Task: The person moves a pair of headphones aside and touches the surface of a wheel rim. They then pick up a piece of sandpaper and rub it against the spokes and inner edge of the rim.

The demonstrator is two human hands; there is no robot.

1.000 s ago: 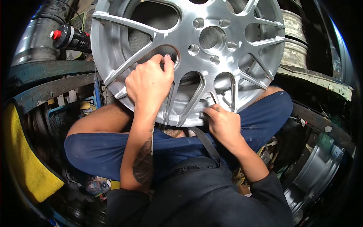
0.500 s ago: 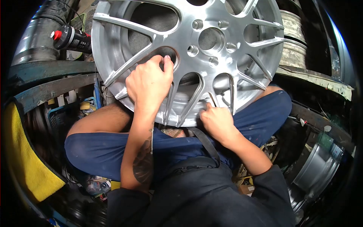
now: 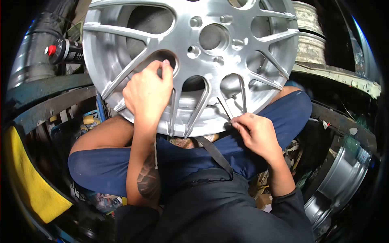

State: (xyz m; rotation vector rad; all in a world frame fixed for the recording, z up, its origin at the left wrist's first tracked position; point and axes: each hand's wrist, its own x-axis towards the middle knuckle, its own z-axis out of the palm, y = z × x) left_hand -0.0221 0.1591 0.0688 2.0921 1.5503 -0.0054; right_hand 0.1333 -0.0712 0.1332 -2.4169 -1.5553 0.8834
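While the silver alloy wheel [image 3: 190, 60] rests tilted against the person's knees and lap, the left hand [image 3: 146, 94] curls its fingers into 1 spoke opening and grips the rim of that opening. Lower down, the right hand [image 3: 256, 133] pinches closed at the wheel's lower edge, beside a thin spoke; what it pinches is too small to tell. A yellow cloth [image 3: 28, 178] lies far left, and another rim [image 3: 336, 182] sits at right.
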